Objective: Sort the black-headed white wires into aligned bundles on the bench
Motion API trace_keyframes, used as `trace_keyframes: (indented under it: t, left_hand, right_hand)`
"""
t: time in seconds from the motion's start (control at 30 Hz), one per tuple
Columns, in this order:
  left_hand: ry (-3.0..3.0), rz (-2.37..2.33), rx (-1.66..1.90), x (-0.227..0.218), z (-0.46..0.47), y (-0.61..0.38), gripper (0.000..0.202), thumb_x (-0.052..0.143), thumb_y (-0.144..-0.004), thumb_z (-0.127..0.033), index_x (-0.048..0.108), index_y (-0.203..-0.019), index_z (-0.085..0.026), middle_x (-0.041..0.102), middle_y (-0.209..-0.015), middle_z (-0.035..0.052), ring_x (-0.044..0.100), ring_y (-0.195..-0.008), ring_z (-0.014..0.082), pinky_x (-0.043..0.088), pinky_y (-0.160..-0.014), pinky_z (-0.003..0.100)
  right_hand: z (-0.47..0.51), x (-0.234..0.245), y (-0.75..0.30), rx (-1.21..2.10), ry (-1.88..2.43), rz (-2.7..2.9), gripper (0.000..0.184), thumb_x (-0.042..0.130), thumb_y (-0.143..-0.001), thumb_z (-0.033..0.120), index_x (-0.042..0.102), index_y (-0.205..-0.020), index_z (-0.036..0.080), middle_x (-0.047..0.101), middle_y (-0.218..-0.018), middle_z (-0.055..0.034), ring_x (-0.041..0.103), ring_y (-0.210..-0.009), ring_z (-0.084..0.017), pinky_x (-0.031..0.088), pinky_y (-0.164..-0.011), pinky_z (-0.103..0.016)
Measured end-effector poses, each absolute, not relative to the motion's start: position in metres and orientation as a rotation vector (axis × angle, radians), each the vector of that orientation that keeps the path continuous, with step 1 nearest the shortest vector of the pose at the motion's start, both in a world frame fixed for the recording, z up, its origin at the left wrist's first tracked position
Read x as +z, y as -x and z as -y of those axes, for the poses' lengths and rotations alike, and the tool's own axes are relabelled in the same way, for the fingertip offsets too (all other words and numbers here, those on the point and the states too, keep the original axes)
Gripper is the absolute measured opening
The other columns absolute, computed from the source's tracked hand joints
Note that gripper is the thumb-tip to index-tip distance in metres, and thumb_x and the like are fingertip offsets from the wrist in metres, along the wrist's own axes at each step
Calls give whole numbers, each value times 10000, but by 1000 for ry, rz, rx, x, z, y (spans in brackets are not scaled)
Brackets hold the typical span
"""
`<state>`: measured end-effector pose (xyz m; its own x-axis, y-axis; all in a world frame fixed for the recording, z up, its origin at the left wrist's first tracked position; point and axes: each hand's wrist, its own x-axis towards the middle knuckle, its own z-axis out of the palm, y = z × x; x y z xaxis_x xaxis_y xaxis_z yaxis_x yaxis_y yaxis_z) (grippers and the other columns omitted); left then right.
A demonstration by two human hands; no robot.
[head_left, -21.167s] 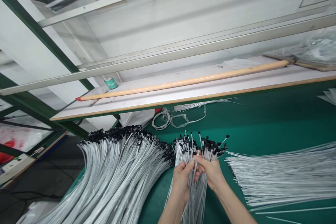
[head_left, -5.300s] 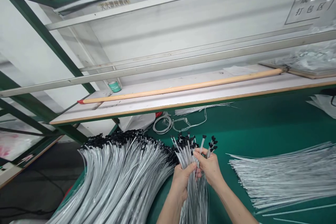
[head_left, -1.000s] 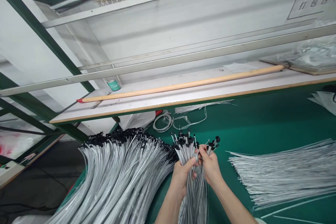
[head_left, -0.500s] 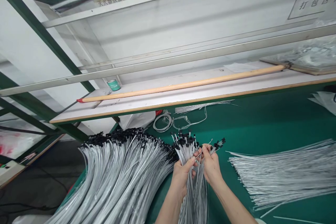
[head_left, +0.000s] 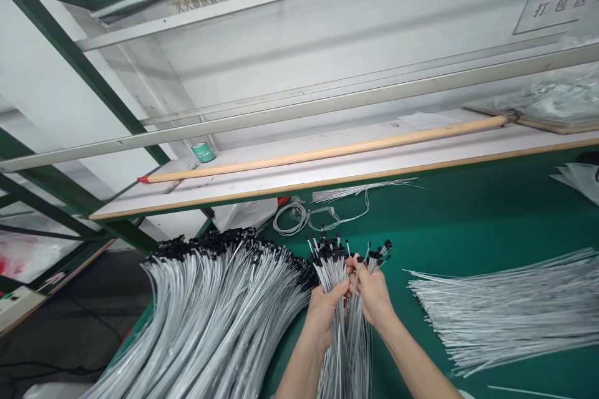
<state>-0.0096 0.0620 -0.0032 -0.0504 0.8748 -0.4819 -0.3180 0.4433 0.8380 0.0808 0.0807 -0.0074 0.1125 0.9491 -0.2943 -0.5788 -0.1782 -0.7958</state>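
My left hand (head_left: 327,308) is closed around a bundle of thin grey cables (head_left: 333,274) with black connectors at their upper ends. Close beside it, my right hand (head_left: 372,290) grips a smaller bunch of the same cables, whose black ends (head_left: 380,254) stick out above the fingers. The two hands nearly touch, and the fingertips between them partly hide which cables each one pinches. Below the hands the grey strands hang down together toward the bottom edge. To the left lies a large pile of grey cables (head_left: 219,312) with black connectors along its top.
A spread of loose grey cables (head_left: 510,305) lies on the green tabletop (head_left: 449,218) at right. Behind the hands are a coiled white cable (head_left: 289,219) and a thin bunch of wires (head_left: 350,189). A wooden pole (head_left: 327,153) and a green can (head_left: 203,151) rest on the shelf.
My right hand has shifted slightly left and down, closer to my left hand. The black ends above it have moved left with it. My left hand stays almost still.
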Motion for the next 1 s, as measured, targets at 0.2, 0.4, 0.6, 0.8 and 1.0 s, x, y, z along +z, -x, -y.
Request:
trace_keyframes:
  t: [0.2, 0.4, 0.6, 0.8, 1.0]
  left_hand:
    - [-528, -1303, 1066, -9, -65, 7, 268, 770, -539, -311, 627, -641, -108, 556, -470, 5, 465, -380, 94, 349, -369, 216]
    - [-514, -1297, 1062, -11, -63, 6, 296, 758, -551, -264, 619, -759, -106, 582, -490, 2, 487, -403, 109, 363, -369, 224]
    - [-514, -1243, 1062, -11, -61, 7, 290, 774, -523, -259, 601, -701, -108, 561, -458, -13, 460, -369, 91, 359, -368, 219]
    - [-471, -1144, 1065, -10, -61, 7, 367, 785, -513, -262, 637, -800, -87, 649, -552, 44, 559, -443, 144, 429, -454, 255]
    - [-490, -1135, 1053, -3, -60, 11, 291, 775, -540, -281, 661, -732, -95, 652, -586, 55, 592, -547, 166, 462, -570, 281]
  right_hand:
    - [-78, -13, -81, 1358, 943, 426, 453, 626, -580, 627, 558, -609, 180, 375, -368, 69, 344, -335, -91, 309, -360, -244]
    - [-83, -16, -78, 1316, 1077, 479, 375, 803, -427, 359, 602, -663, 147, 562, -500, 18, 466, -418, -117, 364, -395, -243]
    - [-85, -17, -79, 1332, 1103, 499, 318, 777, -484, 348, 606, -657, 143, 517, -445, 44, 383, -343, -83, 305, -346, -228]
    - [-84, -23, -80, 1291, 1079, 476, 346, 772, -500, 379, 600, -682, 140, 520, -495, 37, 381, -387, -82, 313, -376, -229]
    - [-82, -32, -87, 1326, 996, 598, 346, 708, -607, 461, 559, -703, 164, 334, -407, 104, 277, -375, -63, 243, -386, -209]
